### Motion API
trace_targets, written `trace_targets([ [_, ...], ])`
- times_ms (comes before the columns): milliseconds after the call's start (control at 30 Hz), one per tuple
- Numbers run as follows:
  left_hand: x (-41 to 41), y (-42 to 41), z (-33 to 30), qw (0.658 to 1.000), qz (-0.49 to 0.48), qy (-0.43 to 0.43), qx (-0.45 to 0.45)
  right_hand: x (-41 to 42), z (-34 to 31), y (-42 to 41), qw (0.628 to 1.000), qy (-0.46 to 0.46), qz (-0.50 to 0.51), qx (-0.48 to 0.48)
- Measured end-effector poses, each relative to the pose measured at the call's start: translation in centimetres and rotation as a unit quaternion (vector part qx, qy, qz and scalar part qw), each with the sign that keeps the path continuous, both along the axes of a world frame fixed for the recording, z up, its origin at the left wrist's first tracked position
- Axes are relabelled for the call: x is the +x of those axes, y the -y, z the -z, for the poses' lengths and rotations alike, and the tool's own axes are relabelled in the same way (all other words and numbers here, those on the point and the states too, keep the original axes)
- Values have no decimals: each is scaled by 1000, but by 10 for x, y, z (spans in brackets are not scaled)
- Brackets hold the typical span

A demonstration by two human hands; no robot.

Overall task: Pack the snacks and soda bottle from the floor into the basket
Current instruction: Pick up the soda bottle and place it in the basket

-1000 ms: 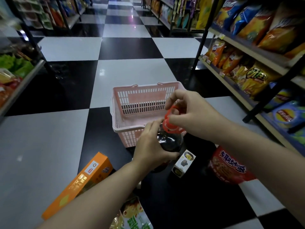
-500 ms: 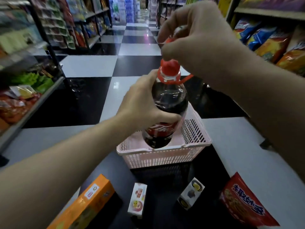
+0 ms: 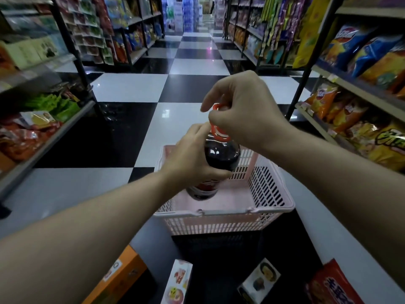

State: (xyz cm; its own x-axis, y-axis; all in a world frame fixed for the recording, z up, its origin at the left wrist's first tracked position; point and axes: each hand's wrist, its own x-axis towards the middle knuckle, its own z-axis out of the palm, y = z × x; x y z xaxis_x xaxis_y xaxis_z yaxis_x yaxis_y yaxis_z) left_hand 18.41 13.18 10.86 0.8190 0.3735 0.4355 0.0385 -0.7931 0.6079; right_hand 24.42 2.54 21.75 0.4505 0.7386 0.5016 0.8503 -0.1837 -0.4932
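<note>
**Soda bottle held over the basket in both of your hands**

Your left hand [image 3: 192, 163] is wrapped around the shoulder of the soda bottle [image 3: 221, 156], fingers closed on the dark body just below the neck. Your right hand [image 3: 243, 110] is above it, fingers pinched shut on the red carry loop [image 3: 215, 107] that rises from the bottle's red cap [image 3: 217, 130]. The bottle tilts slightly, its base towards you and lower than your left hand, and hangs inside the rim of the pink basket [image 3: 223, 212]; you cannot tell from this view whether the base touches the basket floor.

The basket sits on the checkered floor [image 3: 131, 88] directly beneath both hands. Nearer to you than your hands, still on the floor, lie the remaining snacks: an orange box [image 3: 122, 279] below your left forearm, a small white box with cartoon print [image 3: 178, 281] beside it, another small white box [image 3: 259, 279] further right, and a red snack bag [image 3: 333, 286] under your right forearm. Stocked shelves [image 3: 355, 84] line the aisle on either side of your arms.
</note>
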Motion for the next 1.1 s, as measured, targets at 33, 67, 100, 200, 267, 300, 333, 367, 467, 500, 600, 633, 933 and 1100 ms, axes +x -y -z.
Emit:
trace_targets([
  [33, 5, -3, 7, 1000, 0, 0, -3, 4, 6, -4, 1000, 4, 6, 2],
  [67, 10, -5, 14, 1000, -1, -1, 0, 8, 13, -7, 1000, 7, 12, 3],
  [100, 16, -8, 20, 1000, -4, -6, 8, 12, 20, -8, 1000, 7, 18, 2],
  [200, 32, -14, 42, 998, -13, -37, 47, 26, 43, -12, 1000, -3, 20, -13],
  [267, 39, -17, 57, 997, -11, -57, 47, 33, 60, -15, 999, -15, 20, -21],
  [300, 41, -17, 64, 997, -9, -63, 45, 36, 67, -16, 999, -21, 20, -22],
  [333, 44, -18, 71, 997, -5, -66, 42, 40, 74, -18, 999, -26, 20, -22],
  [367, 46, -19, 77, 997, 0, -71, 37, 43, 80, -20, 999, -32, 18, -23],
  [467, 51, -25, 90, 995, 4, -92, 24, 53, 98, -30, 998, -50, 9, -28],
  [500, 52, -27, 94, 995, 4, -101, 22, 57, 103, -34, 998, -60, 7, -30],
  [600, 49, -37, 106, 992, 1, -125, 4, 61, 118, -46, 994, -104, -4, -40],
  [633, 46, -41, 110, 991, -1, -131, -9, 62, 123, -50, 992, -119, -10, -43],
  [933, 7, -83, 143, 970, -23, -232, -73, 46, 173, -100, 969, -240, -43, -50],
  [1100, -12, -94, 171, 962, -57, -237, -120, 28, 205, -120, 958, -278, -54, -42],
])
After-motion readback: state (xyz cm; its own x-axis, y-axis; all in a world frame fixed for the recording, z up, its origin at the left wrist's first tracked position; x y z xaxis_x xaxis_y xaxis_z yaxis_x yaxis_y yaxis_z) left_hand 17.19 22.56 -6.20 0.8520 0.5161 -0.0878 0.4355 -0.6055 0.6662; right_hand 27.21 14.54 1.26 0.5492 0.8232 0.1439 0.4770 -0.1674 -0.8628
